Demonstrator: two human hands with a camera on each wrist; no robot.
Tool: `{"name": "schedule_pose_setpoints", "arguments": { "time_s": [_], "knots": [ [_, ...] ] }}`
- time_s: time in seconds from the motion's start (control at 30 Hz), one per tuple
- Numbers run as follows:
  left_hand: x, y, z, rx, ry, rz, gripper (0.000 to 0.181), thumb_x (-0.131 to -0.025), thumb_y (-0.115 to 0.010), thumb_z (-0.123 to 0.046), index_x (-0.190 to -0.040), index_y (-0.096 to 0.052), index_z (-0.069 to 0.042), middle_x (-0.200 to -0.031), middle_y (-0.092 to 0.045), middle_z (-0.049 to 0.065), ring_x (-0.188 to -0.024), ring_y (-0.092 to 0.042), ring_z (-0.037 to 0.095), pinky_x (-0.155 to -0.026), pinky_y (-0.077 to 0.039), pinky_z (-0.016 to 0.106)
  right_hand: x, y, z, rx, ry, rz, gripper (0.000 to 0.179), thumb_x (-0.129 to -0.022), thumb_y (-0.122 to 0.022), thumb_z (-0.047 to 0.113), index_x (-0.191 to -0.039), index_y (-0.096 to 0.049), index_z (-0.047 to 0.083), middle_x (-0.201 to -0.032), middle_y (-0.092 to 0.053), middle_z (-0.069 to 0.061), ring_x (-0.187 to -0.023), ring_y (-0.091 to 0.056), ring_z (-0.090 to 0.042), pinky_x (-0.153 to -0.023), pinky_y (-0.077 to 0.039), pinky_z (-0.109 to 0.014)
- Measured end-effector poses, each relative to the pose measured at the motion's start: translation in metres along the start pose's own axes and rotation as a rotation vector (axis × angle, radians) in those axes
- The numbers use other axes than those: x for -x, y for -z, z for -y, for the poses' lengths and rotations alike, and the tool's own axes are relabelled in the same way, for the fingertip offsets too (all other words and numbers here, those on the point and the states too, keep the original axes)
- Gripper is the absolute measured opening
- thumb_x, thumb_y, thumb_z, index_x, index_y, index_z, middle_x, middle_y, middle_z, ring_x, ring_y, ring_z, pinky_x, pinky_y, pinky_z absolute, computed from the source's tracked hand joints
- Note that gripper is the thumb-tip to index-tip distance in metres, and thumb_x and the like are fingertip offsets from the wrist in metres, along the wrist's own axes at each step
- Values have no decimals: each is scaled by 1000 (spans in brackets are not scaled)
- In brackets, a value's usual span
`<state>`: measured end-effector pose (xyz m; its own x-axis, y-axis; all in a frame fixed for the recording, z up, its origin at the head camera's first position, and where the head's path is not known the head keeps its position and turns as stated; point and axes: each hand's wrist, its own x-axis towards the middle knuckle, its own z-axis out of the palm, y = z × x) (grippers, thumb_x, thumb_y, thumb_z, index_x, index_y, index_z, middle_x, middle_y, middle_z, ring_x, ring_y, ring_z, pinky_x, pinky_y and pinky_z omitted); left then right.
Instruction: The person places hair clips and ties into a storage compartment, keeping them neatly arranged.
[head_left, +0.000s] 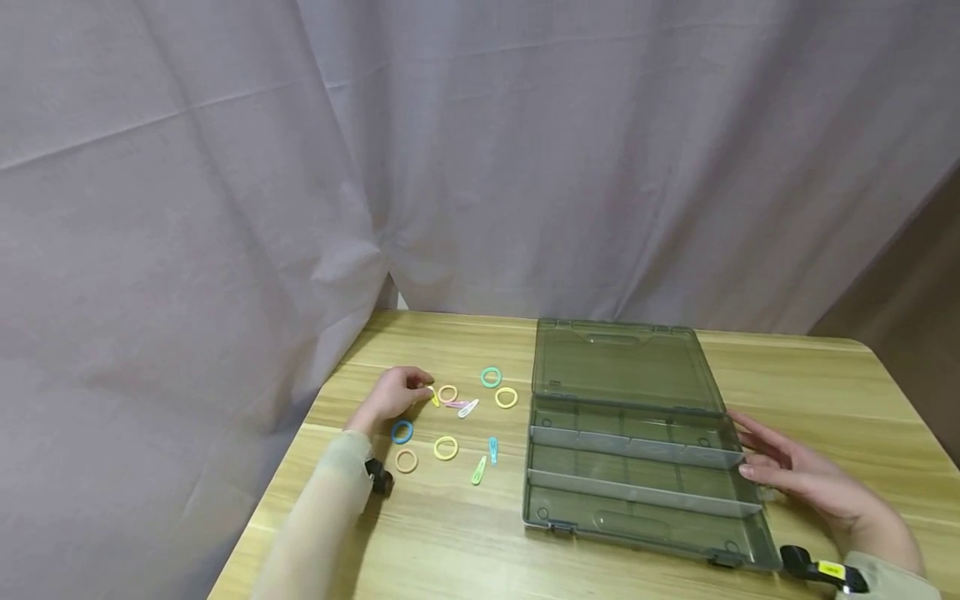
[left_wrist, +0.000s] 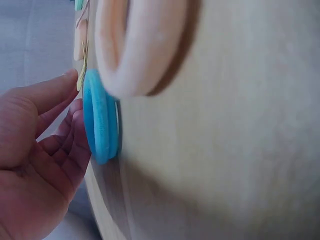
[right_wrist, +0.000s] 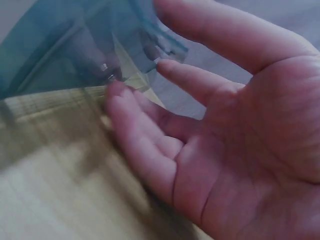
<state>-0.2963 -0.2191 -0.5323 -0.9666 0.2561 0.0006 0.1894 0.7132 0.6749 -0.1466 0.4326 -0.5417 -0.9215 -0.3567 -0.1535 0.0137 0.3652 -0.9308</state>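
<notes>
At the far left of the wooden table (head_left: 337, 533), my left hand (head_left: 397, 393) pinches the yellow clip (head_left: 434, 398) between thumb and finger; whether the clip is off the wood I cannot tell. Just below that hand lies a blue ring (head_left: 402, 441), with a peach ring (head_left: 407, 472) under it. Rightward, a yellow ring (head_left: 446, 459) sits lower down, while a second peach ring (head_left: 447, 386) lies just beside my clip. Next come a pink clip (head_left: 454, 405) and a white clip (head_left: 469, 407), close together, then a lime-green clip (head_left: 478, 471) nearer me, a green ring (head_left: 482, 378) farther off, a blue clip (head_left: 492, 451) and another yellow ring (head_left: 506, 407). Well over to the right stands the smoky clear box (head_left: 630, 492), its lid (head_left: 615, 367) open toward the curtain (head_left: 525, 167), two dividers running across it. At its right side, my right hand (head_left: 813, 479) is loosely spread, fingers apart and slightly bent; I cannot tell how firmly they touch the wall.
</notes>
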Motion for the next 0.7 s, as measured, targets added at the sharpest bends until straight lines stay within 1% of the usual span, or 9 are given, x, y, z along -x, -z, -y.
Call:
{"name": "schedule_pose_setpoints", "arguments": {
  "time_s": [0.03, 0.07, 0.1, 0.13, 0.27, 0.33, 0.5, 0.7],
  "knots": [
    [-1, 0, 0, 3, 3, -1, 19, -96, -81, -15, -114, -80, -7, -95, -71, 0, -91, -62, 15, -88, -52, 36, 1, 0, 1, -12, -12, 13, 79, -108, -58, 11, -172, -13, 12, -166, -33, -16, -122, -45, 18, -92, -51, -21],
    [-1, -1, 1, 5, 5, 0, 19, -96, -81, -14, -113, -80, -7, -94, -71, 0, -90, -62, 15, -87, -51, 36, 2, -1, 2, -26, -29, 26, 80, -108, -58, 12, -173, -11, 13, -169, -27, -24, -122, -43, 20, -92, -52, -22],
    [-1, -1, 1, 7, 9, 1, 19, -96, -82, -14, -113, -80, -7, -93, -70, 0, -89, -61, 15, -87, -51, 36, 2, -1, 3, -41, -50, 32, 81, -108, -59, 13, -173, -10, 15, -168, -18, -35, -121, -42, 21, -91, -52, -22],
    [-1, -1, 1, 10, 14, 3, 19, -95, -82, -14, -113, -80, -7, -93, -70, 0, -89, -61, 14, -87, -51, 36, 1, -1, 3, -58, -56, 44, 83, -108, -58, 13, -173, -8, 16, -167, -8, -42, -121, -40, 22, -91, -53, -23],
    [-1, -1, 3, 17, 31, 10, 18, -94, -82, -12, -112, -80, -8, -90, -69, -1, -87, -60, 13, -86, -50, 35, 0, -1, 3, -111, -80, 65, 84, -108, -57, 11, -174, -6, 21, -167, -2, -43, -120, -43, 20, -90, -54, -25],
    [-1, -1, 3, 24, 32, 14, 18, -95, -82, -12, -112, -80, -8, -90, -69, -2, -87, -60, 13, -85, -50, 34, -1, 0, 3, -123, -74, 70, 83, -109, -56, 10, -174, -5, 22, -166, -1, -44, -120, -45, 18, -90, -54, -25],
    [-2, 0, 3, 34, 40, 22, 17, -94, -82, -11, -111, -80, -7, -89, -69, -1, -86, -60, 13, -84, -49, 32, 0, 0, 1, -134, -81, 69, 83, -109, -56, 9, -174, -5, 23, -166, 0, -44, -120, -50, 13, -90, -55, -26],
    [-4, 0, 2, 53, 40, 36, 15, -95, -81, -11, -110, -80, -7, -90, -70, -1, -86, -61, 13, -85, -49, 32, 2, 0, -1, -154, -99, 66, 84, -110, -55, 10, -174, -4, 27, -165, 0, -44, -119, -51, 10, -91, -54, -26]
  ]
}}
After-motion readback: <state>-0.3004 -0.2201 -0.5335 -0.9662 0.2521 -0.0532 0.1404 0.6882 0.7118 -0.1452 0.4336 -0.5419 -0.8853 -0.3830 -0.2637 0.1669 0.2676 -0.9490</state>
